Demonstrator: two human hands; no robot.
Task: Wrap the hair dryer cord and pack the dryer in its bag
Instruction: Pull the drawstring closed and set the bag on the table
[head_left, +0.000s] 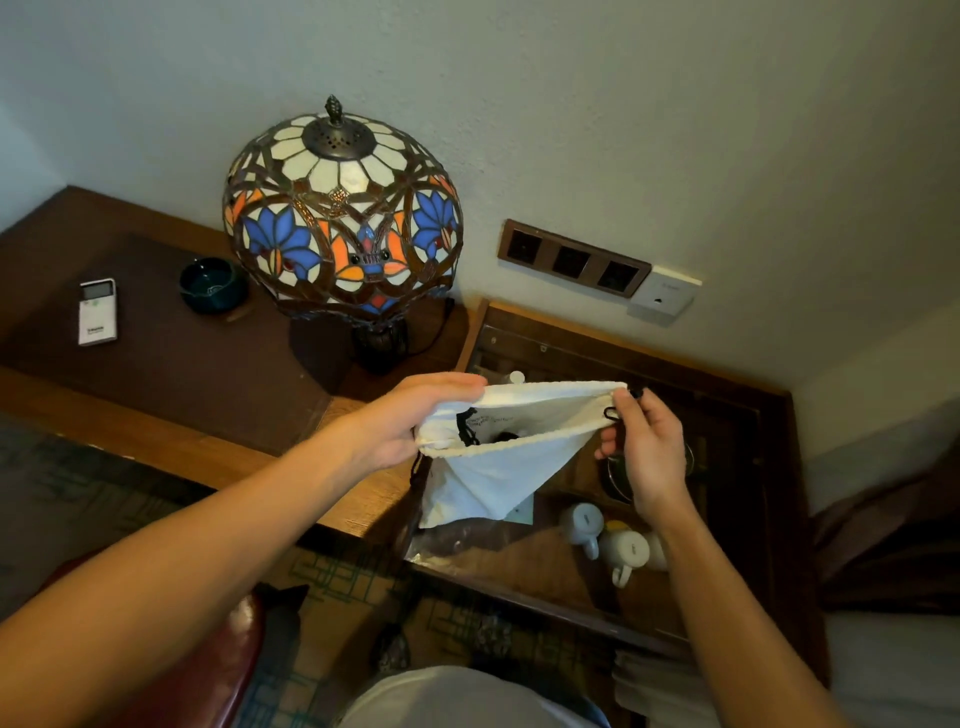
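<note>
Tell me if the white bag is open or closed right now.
Open. The left hand and right hand hold the bag by opposite ends of its mouth, spreading it; something dark shows inside.

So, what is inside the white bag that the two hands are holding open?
Through the mouth of the white bag, held between the left hand and right hand, a dark shape and a black cord show. The cloth covers the rest, so I cannot identify it.

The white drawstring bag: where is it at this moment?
In the head view, the white drawstring bag hangs centre frame, mouth held open between the left hand and right hand, above the open drawer, right of the stained-glass lamp.
</note>
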